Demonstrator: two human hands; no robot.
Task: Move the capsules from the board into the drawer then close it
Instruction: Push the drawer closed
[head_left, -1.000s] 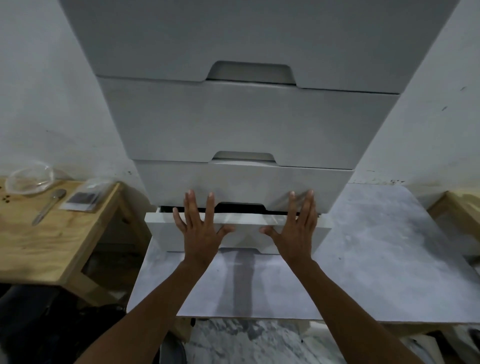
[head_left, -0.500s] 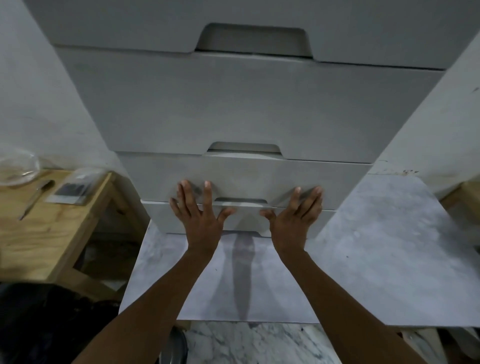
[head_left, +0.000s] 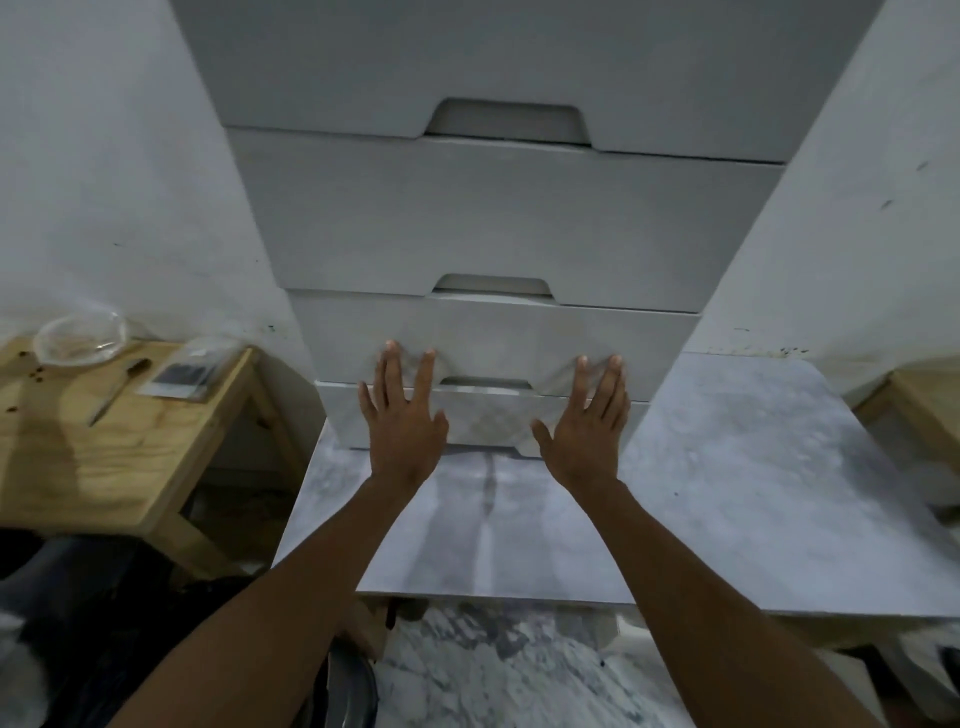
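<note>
**Nearly home: both palms flat on the bottom drawer**

Now, from the head camera, the only view on offer: the left hand (head_left: 402, 423) and the right hand (head_left: 584, 431) are both spread wide, fingers fanned and pointing up, holding nothing, laid flat against the front of the lowest drawer (head_left: 483, 415) of the grey cabinet (head_left: 498, 218). Fingertips reach over onto the drawer above. The hands sit either side of the cut-out handle notch (head_left: 485, 383), well apart from each other and roughly even.

And that drawer front looks very nearly level with the ones stacked over it; whether a sliver of gap remains I cannot tell from this angle. No capsules in sight anywhere, and the marble-patterned board (head_left: 727, 493) in front of the cabinet lies bare, so my read is that they are already inside and this is the closing push.

How will it handle? A stiff, flat panel on runners, I'd judge, light to shift with only small capsules aboard. The surface looks smooth, so palms could slide upward; pressing square and level from both sides, as here, should keep it from racking crooked. A gentle finish is wise, since loose capsules inside may roll or rattle if it slams. For pulling, the notch is the place to hook fingers; for pushing, the flat front either side of it.

Off to the left, a wooden desk (head_left: 78, 467) carries a glass bowl (head_left: 80, 338), a spoon (head_left: 117, 387) and a small clear packet (head_left: 182, 374), all untouched and apart from the action.
</note>
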